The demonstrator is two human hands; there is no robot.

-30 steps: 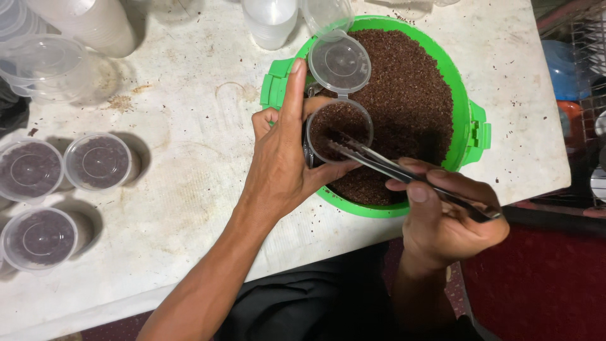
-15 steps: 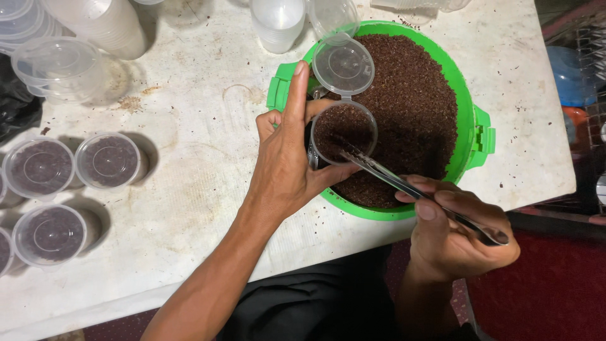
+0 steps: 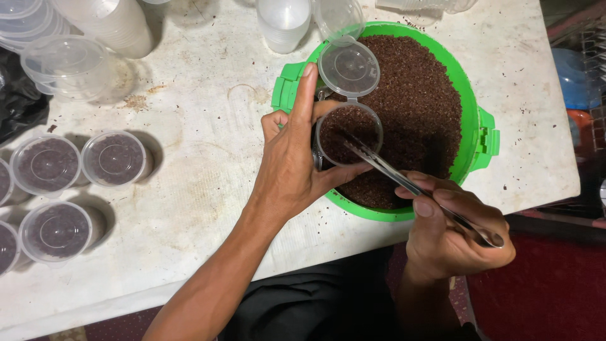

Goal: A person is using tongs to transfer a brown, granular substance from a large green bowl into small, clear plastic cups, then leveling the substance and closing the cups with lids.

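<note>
Left hand (image 3: 291,165) wrapped round small clear cup (image 3: 348,134), thumb under near side, index finger stretched up along far wall, other fingers curled behind; cup held just above green tub (image 3: 475,126), over brown granular fill (image 3: 423,95). Cup approx. full of same brown stuff, hinged lid (image 3: 349,67) flipped open and standing back over tub. Right hand (image 3: 451,230) closed on metal tweezers (image 3: 410,186), pinched w/ thumb and fingers at rear end, tips poking down into cup's contents. Handling, judged: cup thin plastic, light even when filled, walls prob. flexy, so squeeze too hard and rim buckles, fill spills; best held round mid-wall as now, w/ a finger bracing rim, not by lid, since hinge looks flimsy. Smooth plastic, maybe a bit slick w/ dust on it. Fill loose and crumbly, pours and scatters easily, so cup kept level. Tweezers stiff, thin, springy; grip near back gives reach but less force at tips, fine for light picking. Tub rigid, heavy-looking w/ that much fill, side clips for lifting. On worktop (image 3: 208,189) to left: closed filled cups (image 3: 113,158) in group, lids on, well apart from tub; stack of empty clear lids (image 3: 69,63) and stacked cups (image 3: 113,22) at far left, white tumbler (image 3: 284,22) just beyond tub. Crumbs scattered on worktop near tub.
</note>
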